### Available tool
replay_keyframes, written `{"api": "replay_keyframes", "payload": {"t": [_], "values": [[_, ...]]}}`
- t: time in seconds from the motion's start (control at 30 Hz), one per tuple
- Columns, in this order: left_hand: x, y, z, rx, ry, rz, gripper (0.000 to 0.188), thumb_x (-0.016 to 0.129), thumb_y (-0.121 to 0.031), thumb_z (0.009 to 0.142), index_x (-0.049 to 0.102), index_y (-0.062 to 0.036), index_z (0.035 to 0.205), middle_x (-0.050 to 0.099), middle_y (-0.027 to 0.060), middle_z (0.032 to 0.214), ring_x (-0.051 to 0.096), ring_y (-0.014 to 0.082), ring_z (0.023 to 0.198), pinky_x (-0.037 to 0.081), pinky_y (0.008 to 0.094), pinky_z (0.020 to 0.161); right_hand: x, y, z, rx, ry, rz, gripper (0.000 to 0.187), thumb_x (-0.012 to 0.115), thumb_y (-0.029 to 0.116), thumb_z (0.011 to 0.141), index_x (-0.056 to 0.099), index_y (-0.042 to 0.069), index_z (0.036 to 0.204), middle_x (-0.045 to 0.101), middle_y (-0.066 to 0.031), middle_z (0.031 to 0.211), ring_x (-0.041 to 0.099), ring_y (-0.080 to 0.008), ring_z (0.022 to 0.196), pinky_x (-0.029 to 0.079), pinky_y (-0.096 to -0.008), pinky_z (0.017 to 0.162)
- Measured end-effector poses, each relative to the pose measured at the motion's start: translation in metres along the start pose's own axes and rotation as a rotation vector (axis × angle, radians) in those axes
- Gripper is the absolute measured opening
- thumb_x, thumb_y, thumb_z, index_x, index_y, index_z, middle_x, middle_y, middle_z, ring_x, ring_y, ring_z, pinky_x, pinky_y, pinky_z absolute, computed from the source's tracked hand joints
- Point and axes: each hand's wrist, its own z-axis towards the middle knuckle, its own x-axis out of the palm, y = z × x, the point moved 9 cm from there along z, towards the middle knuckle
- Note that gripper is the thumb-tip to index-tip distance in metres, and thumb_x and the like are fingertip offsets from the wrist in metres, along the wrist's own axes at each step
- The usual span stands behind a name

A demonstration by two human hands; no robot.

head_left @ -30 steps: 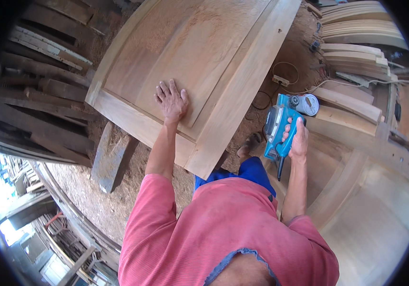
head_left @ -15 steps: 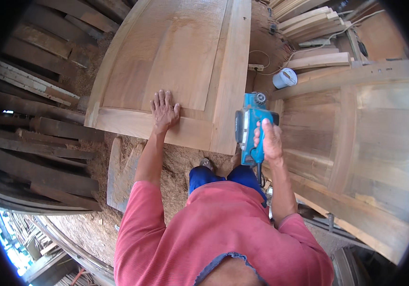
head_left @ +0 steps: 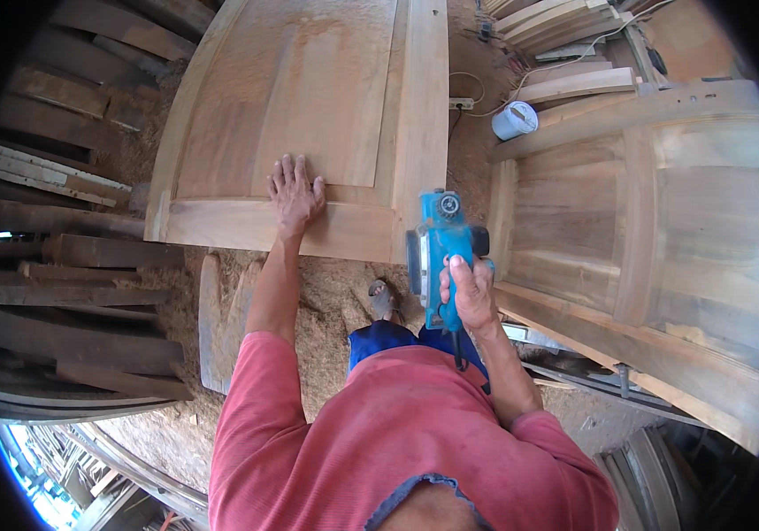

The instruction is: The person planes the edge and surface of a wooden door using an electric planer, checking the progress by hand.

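A panelled wooden door (head_left: pixel 318 115) lies flat in front of me, with sawdust over its far part. My left hand (head_left: pixel 295 195) rests on it with the fingers stretched out, across the near rail and the lower edge of the panel. In my right hand (head_left: pixel 470 290) is a blue electric planer (head_left: pixel 450 239), held by its rear handle with the fingers wrapped round. The planer is at the door's near right corner, partly overlapping it in view; whether it touches the wood I cannot tell. Its dark cord hangs toward my body.
A second panelled door (head_left: pixel 640 221) lies at the right. Between the doors, farther off, stand a white bucket (head_left: pixel 515 120) and a power strip (head_left: pixel 461 103) with a cable. Stacked boards (head_left: pixel 70 257) fill the left side. Sawdust covers the ground (head_left: pixel 309 310) around my feet.
The planer in my right hand has moved left and a little nearer to me. My left hand stays flat on the door. The view has shifted slightly, and a foot shows more fully.
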Motion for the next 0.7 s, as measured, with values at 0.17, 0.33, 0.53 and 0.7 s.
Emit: {"api": "replay_keyframes", "payload": {"t": [0.17, 0.33, 0.53, 0.7], "values": [[-0.001, -0.003, 0.001, 0.004, -0.007, -0.001, 0.069, 0.056, -0.043, 0.097, 0.038, -0.0111, 0.155, 0.035, 0.0238, 0.161, 0.028, 0.0438, 0.151, 0.020, 0.0628, 0.121, 0.006, -0.009, -0.017, 0.000, 0.019, -0.059, 0.041, 0.050, 0.042, 0.105, 0.059, 0.002, 0.098, 0.059, -0.0043, 0.069, 0.058, -0.0123, 0.057, 0.047, -0.0301, 0.053], [-0.004, -0.006, 0.001, 0.007, -0.016, -0.006, 0.069, 0.054, -0.045, 0.096, 0.041, -0.0107, 0.155, 0.036, 0.0232, 0.161, 0.029, 0.0429, 0.151, 0.019, 0.0607, 0.123, 0.010, -0.012, -0.013, 0.006, 0.023, -0.048, 0.041, 0.050, 0.042, 0.105, 0.058, 0.002, 0.098, 0.059, -0.0041, 0.069, 0.058, -0.0122, 0.057, 0.047, -0.0299, 0.053], [-0.005, -0.005, -0.002, -0.007, -0.005, 0.008, 0.069, 0.055, -0.045, 0.096, 0.042, -0.0111, 0.154, 0.036, 0.0228, 0.161, 0.029, 0.0427, 0.151, 0.021, 0.0604, 0.122, 0.008, 0.007, 0.015, 0.007, 0.005, -0.010, 0.043, 0.051, 0.044, 0.106, 0.059, 0.001, 0.102, 0.058, -0.0040, 0.070, 0.056, -0.0119, 0.057, 0.046, -0.0293, 0.053], [-0.008, 0.000, -0.002, -0.026, 0.041, -0.007, 0.068, 0.054, -0.043, 0.098, 0.039, -0.0105, 0.155, 0.034, 0.0251, 0.161, 0.029, 0.0441, 0.151, 0.021, 0.0621, 0.121, -0.036, 0.041, 0.033, -0.071, -0.081, 0.084, 0.049, 0.049, 0.051, 0.106, 0.058, 0.003, 0.111, 0.056, -0.0014, 0.073, 0.053, -0.0090, 0.057, 0.045, -0.0250, 0.052]]}}
